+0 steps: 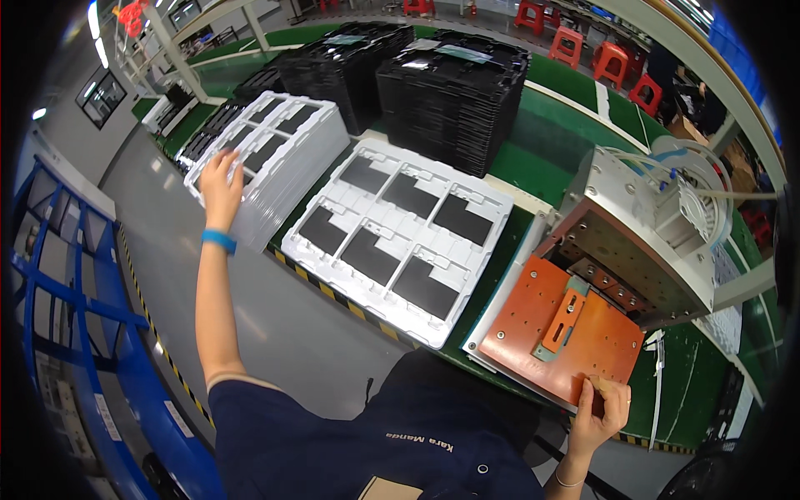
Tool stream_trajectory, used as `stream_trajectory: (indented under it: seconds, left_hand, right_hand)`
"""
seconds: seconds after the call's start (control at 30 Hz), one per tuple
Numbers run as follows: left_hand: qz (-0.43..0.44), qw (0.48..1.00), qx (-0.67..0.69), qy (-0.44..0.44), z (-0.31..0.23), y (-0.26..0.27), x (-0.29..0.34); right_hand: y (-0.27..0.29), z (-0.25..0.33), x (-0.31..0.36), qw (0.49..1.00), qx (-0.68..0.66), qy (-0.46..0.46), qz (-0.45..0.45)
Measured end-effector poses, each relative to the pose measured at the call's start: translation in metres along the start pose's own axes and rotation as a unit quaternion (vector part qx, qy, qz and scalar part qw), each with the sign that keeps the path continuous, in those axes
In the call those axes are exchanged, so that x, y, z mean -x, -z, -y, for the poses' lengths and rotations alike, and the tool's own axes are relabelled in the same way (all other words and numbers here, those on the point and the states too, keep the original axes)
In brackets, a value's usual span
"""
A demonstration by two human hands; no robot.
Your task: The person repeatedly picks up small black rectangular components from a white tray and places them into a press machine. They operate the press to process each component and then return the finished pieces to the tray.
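My left hand (221, 187) reaches out over the near-left edge of a stack of white plastic trays (287, 179), fingers apart with nothing visible in them. The top tray has compartments with dark flat pieces (265, 152) in them. My right hand (606, 407) is at the front edge of an orange plate (533, 333), its fingers curled against the thumb. Something brownish shows at those fingertips, too small to name. On the plate sits an orange slotted block (567, 315) on a greenish base. Between my hands lies another white tray (333, 250) with several dark L-shaped pieces (369, 256).
A metal press-like machine (642, 233) with clear hoses stands behind the orange plate. Tall stacks of black trays (454, 100) line the back of the green bench. A caliper-like tool (658, 358) lies at right. Blue racks (75, 325) stand at left, red stools (611, 62) beyond.
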State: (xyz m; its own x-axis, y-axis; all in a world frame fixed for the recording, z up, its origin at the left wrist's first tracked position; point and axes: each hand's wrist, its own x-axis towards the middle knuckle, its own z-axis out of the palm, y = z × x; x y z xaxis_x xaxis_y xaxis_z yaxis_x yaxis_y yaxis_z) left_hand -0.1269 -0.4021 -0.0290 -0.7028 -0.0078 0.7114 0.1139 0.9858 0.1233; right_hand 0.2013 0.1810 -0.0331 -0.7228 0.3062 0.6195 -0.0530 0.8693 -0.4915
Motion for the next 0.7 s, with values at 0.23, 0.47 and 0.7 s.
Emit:
stream_trajectory:
  seconds: [0.23, 0.47, 0.7]
  left_hand:
    - [0.2, 0.964, -0.173, 0.018, -0.023, -0.082, -0.088]
    - [0.223, 0.956, -0.176, 0.07, -0.014, -0.106, -0.091]
    - [0.216, 0.961, -0.165, 0.055, -0.022, -0.108, -0.09]
  right_hand:
    - [0.006, 0.004, -0.004, 1.0, -0.01, -0.004, 0.029]
    - [0.03, 0.019, -0.027, 0.99, -0.077, -0.059, 0.103]
    - [-0.004, 0.069, -0.105, 0.954, -0.096, 0.131, 0.252]
